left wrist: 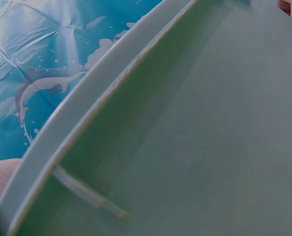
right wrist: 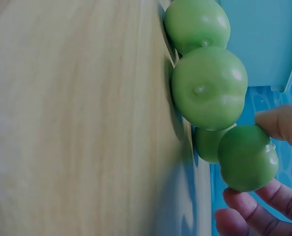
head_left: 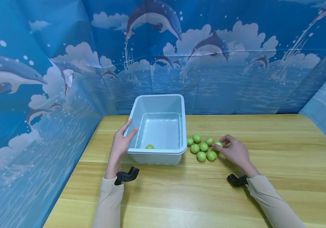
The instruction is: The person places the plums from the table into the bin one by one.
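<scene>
A pale blue plastic bin [head_left: 157, 151] stands on the table with one small green tomato [head_left: 150, 147] inside near its front wall. My left hand [head_left: 120, 141] holds the bin's left rim, thumb over the inner side and fingers outside; the left wrist view shows the rim [left wrist: 89, 105] close up. Right of the bin lies a cluster of several green tomatoes [head_left: 204, 147]. At that cluster's right edge, my right hand [head_left: 235, 151] pinches one green tomato [right wrist: 248, 158] between thumb and fingertips. In the right wrist view it appears beside the other tomatoes [right wrist: 210, 88].
The wooden table [head_left: 180, 196] extends in front of the bin and to the right. A blue backdrop [head_left: 208, 85] printed with dolphins hangs behind the table and along its left side. Both wrists carry a black camera mount [head_left: 127, 175].
</scene>
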Tool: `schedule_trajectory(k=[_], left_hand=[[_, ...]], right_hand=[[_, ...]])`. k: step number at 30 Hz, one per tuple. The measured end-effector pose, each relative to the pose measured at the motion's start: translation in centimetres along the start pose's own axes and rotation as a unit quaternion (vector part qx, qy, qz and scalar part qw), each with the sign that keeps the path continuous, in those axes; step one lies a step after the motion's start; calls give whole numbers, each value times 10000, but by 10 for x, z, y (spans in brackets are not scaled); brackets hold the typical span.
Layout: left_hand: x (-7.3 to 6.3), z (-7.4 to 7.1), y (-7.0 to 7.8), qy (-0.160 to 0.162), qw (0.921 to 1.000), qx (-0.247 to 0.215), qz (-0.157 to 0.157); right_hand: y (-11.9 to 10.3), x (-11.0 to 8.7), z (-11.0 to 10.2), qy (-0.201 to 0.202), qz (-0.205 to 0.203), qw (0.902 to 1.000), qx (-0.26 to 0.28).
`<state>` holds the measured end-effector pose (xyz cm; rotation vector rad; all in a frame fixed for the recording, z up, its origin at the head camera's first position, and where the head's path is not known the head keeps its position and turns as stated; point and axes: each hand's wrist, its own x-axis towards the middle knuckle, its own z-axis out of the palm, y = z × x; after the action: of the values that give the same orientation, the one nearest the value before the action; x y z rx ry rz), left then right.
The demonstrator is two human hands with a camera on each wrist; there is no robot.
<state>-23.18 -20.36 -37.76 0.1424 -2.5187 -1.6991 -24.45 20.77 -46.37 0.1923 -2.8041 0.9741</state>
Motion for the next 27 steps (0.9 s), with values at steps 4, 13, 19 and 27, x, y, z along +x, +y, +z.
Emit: schedule_trajectory(k=[4, 13, 19, 27], left_hand=[[0, 0, 0, -2, 10000, 24, 3], [0, 0, 0, 17, 10000, 8, 23], [1, 0, 0, 26, 10000, -8, 35], [1, 0, 0, 15, 10000, 30, 3]], right_hand=[[0, 0, 0, 98, 1, 10000, 19], [-5, 0, 0, 440, -97, 9989, 117], [-7, 0, -1, 621, -147, 9977, 208], [-14, -4, -3, 633, -165, 9975, 283]])
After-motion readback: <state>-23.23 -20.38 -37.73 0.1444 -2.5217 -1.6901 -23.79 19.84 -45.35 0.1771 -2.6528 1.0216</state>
